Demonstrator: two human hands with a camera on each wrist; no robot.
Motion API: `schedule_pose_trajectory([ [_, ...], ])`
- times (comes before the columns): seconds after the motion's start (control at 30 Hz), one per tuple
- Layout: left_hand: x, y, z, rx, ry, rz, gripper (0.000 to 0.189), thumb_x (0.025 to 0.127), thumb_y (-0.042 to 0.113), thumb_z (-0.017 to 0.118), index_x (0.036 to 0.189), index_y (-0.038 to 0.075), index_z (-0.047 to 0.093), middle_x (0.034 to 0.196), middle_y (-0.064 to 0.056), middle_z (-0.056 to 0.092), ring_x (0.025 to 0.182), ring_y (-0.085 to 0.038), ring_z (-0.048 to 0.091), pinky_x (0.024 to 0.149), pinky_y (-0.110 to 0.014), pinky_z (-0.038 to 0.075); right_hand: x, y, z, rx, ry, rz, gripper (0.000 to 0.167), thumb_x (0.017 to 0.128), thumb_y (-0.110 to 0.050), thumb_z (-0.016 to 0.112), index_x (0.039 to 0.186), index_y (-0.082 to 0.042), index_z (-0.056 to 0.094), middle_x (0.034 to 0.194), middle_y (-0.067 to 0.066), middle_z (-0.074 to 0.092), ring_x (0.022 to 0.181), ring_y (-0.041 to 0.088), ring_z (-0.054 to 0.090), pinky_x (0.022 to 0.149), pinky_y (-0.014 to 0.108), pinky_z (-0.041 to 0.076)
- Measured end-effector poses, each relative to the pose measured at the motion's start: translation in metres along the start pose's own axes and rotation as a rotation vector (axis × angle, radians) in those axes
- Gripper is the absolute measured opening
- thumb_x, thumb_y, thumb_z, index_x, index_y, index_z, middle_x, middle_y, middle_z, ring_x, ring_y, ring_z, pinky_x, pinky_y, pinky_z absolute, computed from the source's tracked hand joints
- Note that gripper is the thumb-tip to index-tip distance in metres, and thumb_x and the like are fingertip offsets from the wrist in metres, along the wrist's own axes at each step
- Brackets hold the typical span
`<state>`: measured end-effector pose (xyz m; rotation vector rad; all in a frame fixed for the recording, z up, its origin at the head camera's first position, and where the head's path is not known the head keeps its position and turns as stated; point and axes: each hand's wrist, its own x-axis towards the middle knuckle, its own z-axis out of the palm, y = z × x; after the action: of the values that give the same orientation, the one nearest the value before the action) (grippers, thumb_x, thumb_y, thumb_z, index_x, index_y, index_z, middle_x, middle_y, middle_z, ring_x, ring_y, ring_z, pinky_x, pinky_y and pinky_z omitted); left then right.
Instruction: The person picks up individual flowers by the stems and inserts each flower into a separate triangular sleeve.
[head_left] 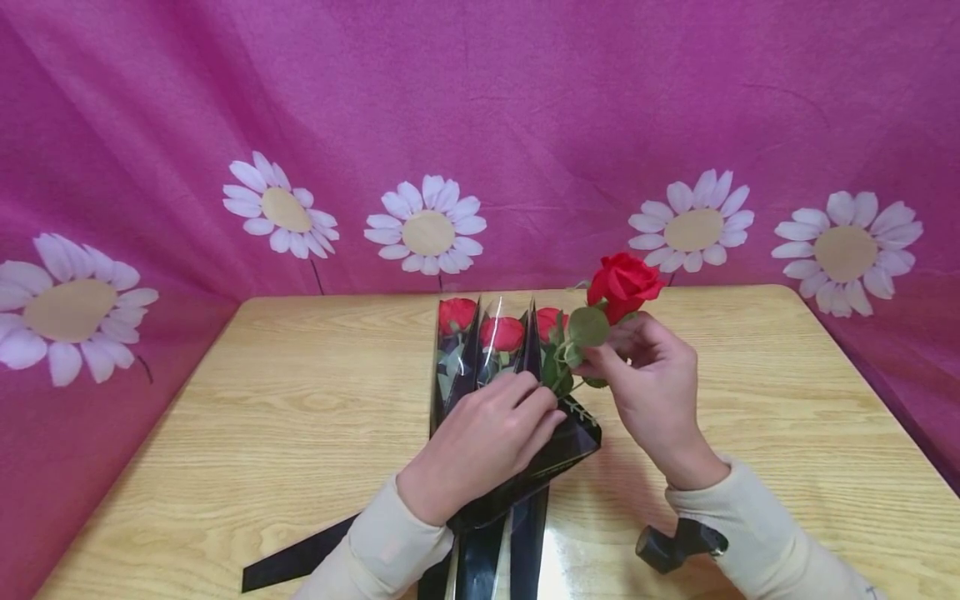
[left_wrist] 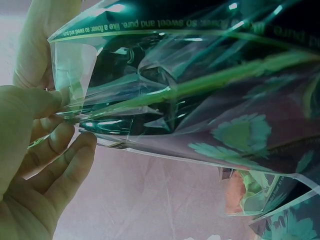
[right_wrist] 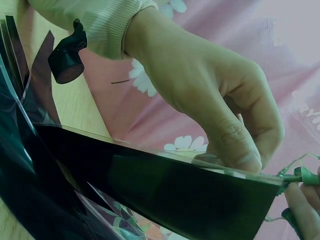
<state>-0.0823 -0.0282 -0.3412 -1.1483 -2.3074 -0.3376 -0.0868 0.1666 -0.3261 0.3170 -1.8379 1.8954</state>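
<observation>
Pinching the open edge of a cellophane flower sleeve (head_left: 558, 442), the left hand (head_left: 480, 437) sits at centre frame, thumb and fingers (left_wrist: 60, 165) closed on the clear film; judged purpose: keeping the mouth spread so a stem can pass. The right hand (head_left: 652, 387), just right of centre, grips a red rose (head_left: 624, 283) low on its stem, bloom raised up and away from the person, stem end angled down toward the sleeve mouth. The rose leaf (head_left: 588, 327) lies just beside the fingers. In the right wrist view the stem tip (right_wrist: 300, 176) meets the sleeve's edge at right of frame.

Behind the hands, three more sleeved roses (head_left: 502, 332) lie side by side, blooms pointing to the far edge of the wooden surface (head_left: 300, 400). Pink daisy-print cloth (head_left: 427, 229) fills the upper frame.
</observation>
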Motion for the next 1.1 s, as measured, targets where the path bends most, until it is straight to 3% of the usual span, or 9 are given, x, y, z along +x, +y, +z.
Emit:
schedule_pose_trajectory([
  [0.4,-0.002,0.000,-0.003,0.008,0.046,-0.002,0.015,0.098,0.029,0.072,0.102,0.015,0.075,0.089,0.004,0.067,0.077,-0.005,0.062,0.072,-0.016,0.059,-0.006,-0.005,0.003,-0.137,-0.003,0.049,0.029,0.089,0.003,0.077,0.117,-0.003,0.071,0.089,-0.015,0.077,0.077,0.005,0.077,0.070,0.025,0.063],
  [0.77,-0.001,-0.003,-0.011,0.018,0.089,-0.005,0.016,0.097,0.030,0.073,0.101,0.015,0.074,0.090,0.003,0.068,0.079,-0.007,0.063,0.076,-0.017,0.059,-0.008,-0.004,0.003,-0.124,-0.050,0.089,0.032,0.089,-0.007,0.080,0.119,0.001,0.070,0.088,-0.007,0.079,0.072,0.008,0.076,0.070,0.026,0.064],
  [0.97,-0.001,-0.006,-0.015,0.000,0.101,-0.017,0.015,0.096,0.028,0.075,0.101,0.014,0.074,0.089,0.003,0.069,0.079,-0.007,0.063,0.077,-0.018,0.060,-0.009,-0.006,0.004,-0.172,-0.056,0.093,0.029,0.089,-0.011,0.081,0.114,0.000,0.071,0.086,-0.006,0.079,0.072,0.007,0.076,0.072,0.024,0.064],
  [1.1,-0.001,-0.008,-0.018,0.006,0.116,-0.017,0.016,0.095,0.028,0.075,0.100,0.013,0.073,0.090,0.002,0.069,0.079,-0.008,0.063,0.077,-0.019,0.060,-0.010,-0.008,0.004,-0.194,-0.060,0.092,0.029,0.088,-0.009,0.081,0.114,0.002,0.072,0.084,-0.012,0.077,0.074,0.004,0.075,0.072,0.022,0.063],
])
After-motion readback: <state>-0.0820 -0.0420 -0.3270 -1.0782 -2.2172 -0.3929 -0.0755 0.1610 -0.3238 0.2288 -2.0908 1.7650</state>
